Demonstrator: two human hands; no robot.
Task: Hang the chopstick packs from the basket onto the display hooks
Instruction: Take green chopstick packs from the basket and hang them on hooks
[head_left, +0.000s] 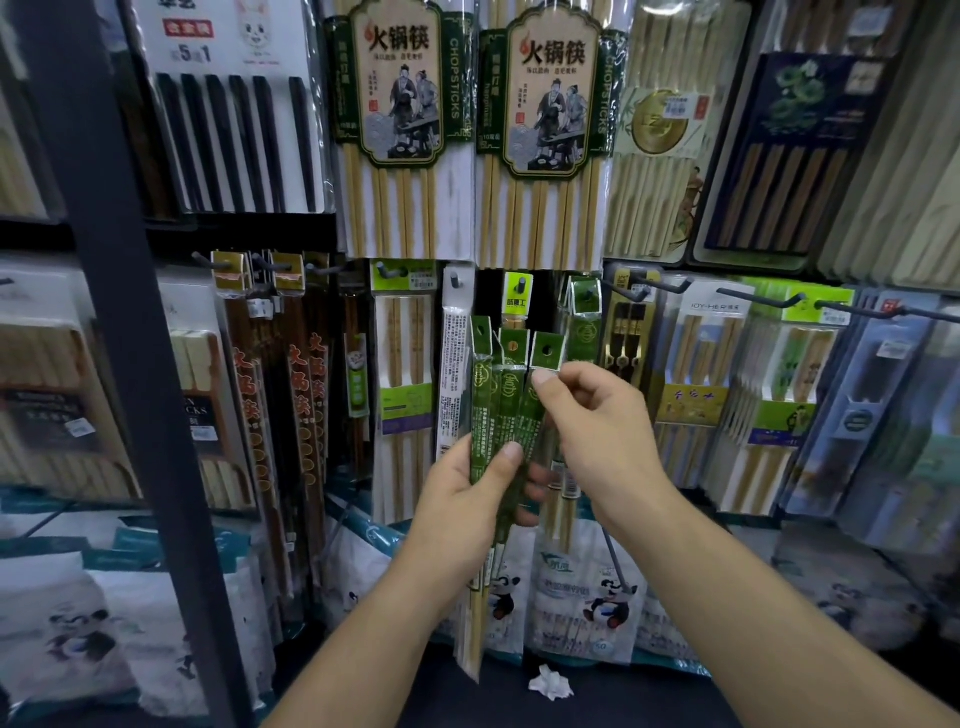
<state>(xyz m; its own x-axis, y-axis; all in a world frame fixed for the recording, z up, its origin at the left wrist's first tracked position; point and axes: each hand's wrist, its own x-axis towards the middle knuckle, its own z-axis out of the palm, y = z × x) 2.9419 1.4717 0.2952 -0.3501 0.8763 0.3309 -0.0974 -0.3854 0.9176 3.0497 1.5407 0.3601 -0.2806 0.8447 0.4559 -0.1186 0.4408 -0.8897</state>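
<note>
Left hand (462, 499), right hand (597, 421): chopstick packs (506, 405) upright, holes up.

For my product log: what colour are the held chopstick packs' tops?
Green with gold emblems; the chopstick packs show best in the head view.

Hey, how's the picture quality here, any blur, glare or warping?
Head view: centre sharp on the green chopstick packs gripped by the left hand and pinched by the right hand; edges blur and bow, the dark post leaning; glare streaks the large hotpot packs; light dim, bluish.
</note>
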